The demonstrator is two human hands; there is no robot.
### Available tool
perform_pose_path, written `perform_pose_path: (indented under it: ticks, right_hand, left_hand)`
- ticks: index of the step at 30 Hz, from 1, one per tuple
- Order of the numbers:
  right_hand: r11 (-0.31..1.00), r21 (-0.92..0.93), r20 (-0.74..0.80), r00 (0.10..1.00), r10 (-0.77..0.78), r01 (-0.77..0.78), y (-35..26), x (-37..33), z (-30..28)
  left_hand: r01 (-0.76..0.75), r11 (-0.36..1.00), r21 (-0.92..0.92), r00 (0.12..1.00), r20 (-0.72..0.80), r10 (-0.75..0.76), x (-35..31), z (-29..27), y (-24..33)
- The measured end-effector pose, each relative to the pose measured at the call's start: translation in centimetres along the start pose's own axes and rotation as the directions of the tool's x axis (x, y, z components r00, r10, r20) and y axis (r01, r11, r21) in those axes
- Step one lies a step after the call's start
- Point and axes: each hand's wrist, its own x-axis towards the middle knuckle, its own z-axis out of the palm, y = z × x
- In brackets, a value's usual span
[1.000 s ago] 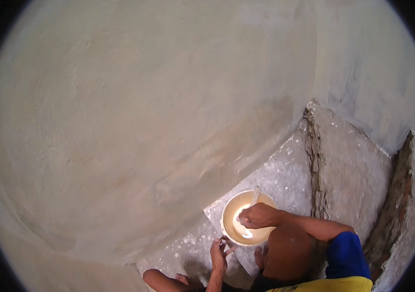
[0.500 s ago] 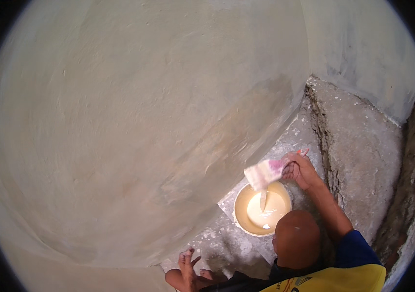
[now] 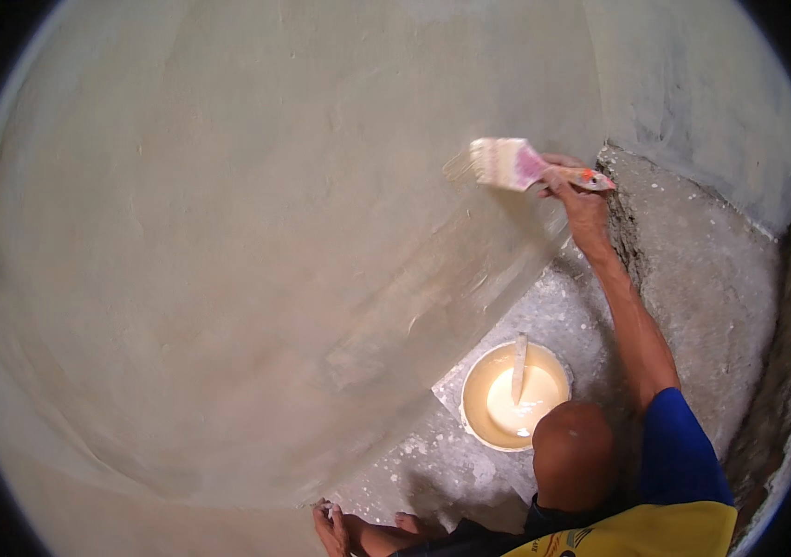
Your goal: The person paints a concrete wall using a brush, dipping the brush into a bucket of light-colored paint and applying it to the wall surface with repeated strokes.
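My right hand (image 3: 574,186) is closed round the handle of a wide, flat paintbrush (image 3: 516,164). Its pale, paint-loaded bristles lie against the grey-beige wall (image 3: 256,223), beside a small wet streak. Below that arm a round bucket (image 3: 470,395) of cream-coloured paint (image 3: 533,401) stands on the floor. A flat stirring stick (image 3: 519,364) leans in the paint, its upper end at the far rim. My left hand (image 3: 330,529) is low at the left, near the foot of the wall, fingers loosely bent with no object visible in them.
The speckled concrete floor (image 3: 451,455) forms a narrow strip along the wall. To the right a rough, broken edge (image 3: 632,232) borders a grey slab (image 3: 702,269), with a dark gap (image 3: 776,353) beyond it. Another wall (image 3: 702,102) meets the first at the upper right.
My right hand has carried the paintbrush from over the bucket up and away onto the wall. The stirring stick stays in the paint. My left hand has dropped slightly lower and to the left.
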Motion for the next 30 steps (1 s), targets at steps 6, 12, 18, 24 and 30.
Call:
perform_pose_path:
  ticks: [6, 12, 18, 24, 30]
  right_hand:
    - [0.842, -0.334, 0.07, 0.902, -0.426, 0.424, 0.7, -2.3, 1.4]
    - [0.654, -0.236, 0.554, 0.652, -0.517, 0.719, -0.5, -10.0, 8.6]
    - [0.988, 0.07, 0.288, 0.951, 0.109, -0.135, -0.7, -5.5, 5.2]
    - [0.966, -0.213, -0.156, 0.971, -0.18, 0.145, -1.1, 1.5, 0.4]
    - [0.49, -0.362, 0.415, 0.608, -0.677, 0.793, -1.5, -6.8, 9.7]
  left_hand:
    - [-0.018, 0.999, 0.029, 0.982, -0.188, 0.023, -1.1, 1.3, 0.3]
    - [0.052, 0.99, 0.132, 0.99, -0.14, -0.034, -0.6, 1.8, 1.1]
    - [-0.003, 0.982, 0.188, 0.991, -0.128, 0.028, -1.4, 1.7, 2.3]
    - [0.026, 0.988, 0.155, 0.98, -0.197, 0.005, -2.5, 1.2, 2.8]
    - [0.046, 0.985, 0.166, 0.979, -0.202, -0.011, -1.4, 1.9, 2.1]
